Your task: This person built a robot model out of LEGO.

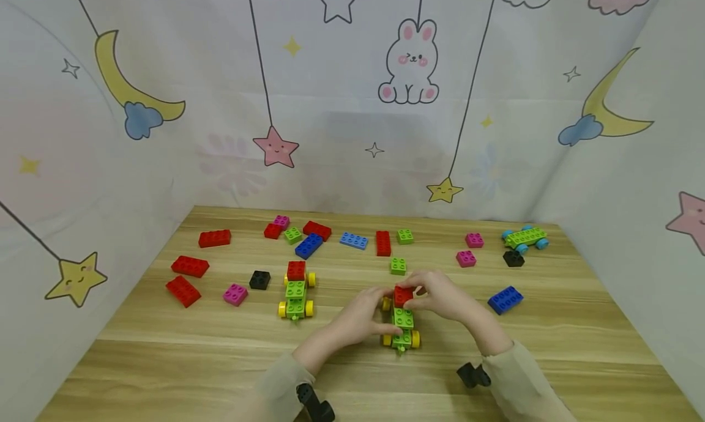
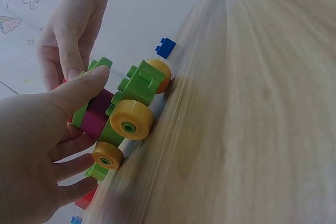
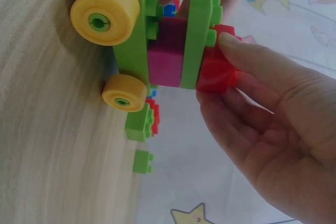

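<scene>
I'm looking in on a play corner, though I can't tell whether it's in a home: white cloth point(image 1: 209, 85) printed with a bunny point(image 1: 410, 79), moons point(image 1: 110, 70) and stars point(image 1: 275, 148) screens three sides of a wood-grain worktop point(image 1: 182, 373), where bricks point(image 1: 215, 238) and toy cars point(image 1: 295, 290) lie scattered.

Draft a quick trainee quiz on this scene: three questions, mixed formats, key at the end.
1. Multiple choice: what color is the brick pinched by the right grip? A) blue B) red C) black
2. True or false: in the head view, the other yellow-wheeled car stands to the left of the handled car.
3. Fill in the blank: on the handled car, a ____ brick sits between the green wheeled base and the green plate.

Key:
1. B, the red brick
2. True
3. magenta; the magenta brick shows in the right wrist view
</scene>
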`<action>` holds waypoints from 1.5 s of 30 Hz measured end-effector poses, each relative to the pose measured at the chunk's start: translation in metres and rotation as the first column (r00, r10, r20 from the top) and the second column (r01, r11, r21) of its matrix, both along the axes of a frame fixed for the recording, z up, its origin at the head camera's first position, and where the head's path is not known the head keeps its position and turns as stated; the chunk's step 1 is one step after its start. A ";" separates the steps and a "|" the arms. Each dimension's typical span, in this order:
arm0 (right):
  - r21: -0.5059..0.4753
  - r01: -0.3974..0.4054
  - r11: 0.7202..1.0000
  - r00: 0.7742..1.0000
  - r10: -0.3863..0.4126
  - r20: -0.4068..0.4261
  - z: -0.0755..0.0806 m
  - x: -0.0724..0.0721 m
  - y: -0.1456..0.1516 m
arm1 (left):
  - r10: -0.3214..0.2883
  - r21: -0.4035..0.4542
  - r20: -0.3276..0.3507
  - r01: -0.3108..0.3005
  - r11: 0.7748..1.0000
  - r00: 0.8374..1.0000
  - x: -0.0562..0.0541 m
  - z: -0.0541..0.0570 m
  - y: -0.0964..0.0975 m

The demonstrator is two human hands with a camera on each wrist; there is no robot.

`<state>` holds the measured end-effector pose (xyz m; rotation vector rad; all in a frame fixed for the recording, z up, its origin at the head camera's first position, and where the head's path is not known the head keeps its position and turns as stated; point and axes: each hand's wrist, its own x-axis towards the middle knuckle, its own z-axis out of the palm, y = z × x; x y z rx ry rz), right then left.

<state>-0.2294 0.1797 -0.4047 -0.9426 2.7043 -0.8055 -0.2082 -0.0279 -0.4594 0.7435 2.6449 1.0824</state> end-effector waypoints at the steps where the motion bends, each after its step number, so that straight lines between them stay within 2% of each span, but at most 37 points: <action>1: -0.003 0.001 1.000 1.000 -0.001 0.001 0.000 0.000 0.000 | 0.000 0.002 0.000 0.000 1.000 1.000 0.000 0.000 0.000; 9: -0.022 0.014 1.000 1.000 -0.014 -0.002 0.000 0.000 0.000 | -0.003 -0.001 -0.005 0.003 1.000 1.000 0.002 0.003 -0.001; 19: -0.015 0.007 1.000 1.000 -0.007 0.001 -0.005 -0.002 0.003 | -0.011 0.008 0.003 0.010 1.000 1.000 0.001 0.001 0.001; 28: -0.062 -0.012 0.998 0.999 0.014 0.031 -0.007 -0.003 0.007 | -0.006 0.000 0.008 0.006 1.000 1.000 0.001 0.001 0.002; 33: -0.074 0.006 0.997 0.999 -0.003 0.032 -0.008 -0.002 0.006 | -0.009 0.004 0.015 0.008 1.000 1.000 0.002 0.003 0.002; 39: -0.037 0.036 0.999 0.999 -0.036 0.004 -0.007 -0.001 0.002 | -0.001 0.000 0.020 0.001 1.000 1.000 0.002 0.003 0.001; 45: -0.015 0.050 0.999 0.997 -0.051 -0.060 -0.010 -0.001 -0.001 | 0.000 -0.006 0.003 0.000 1.000 1.000 0.001 0.001 0.001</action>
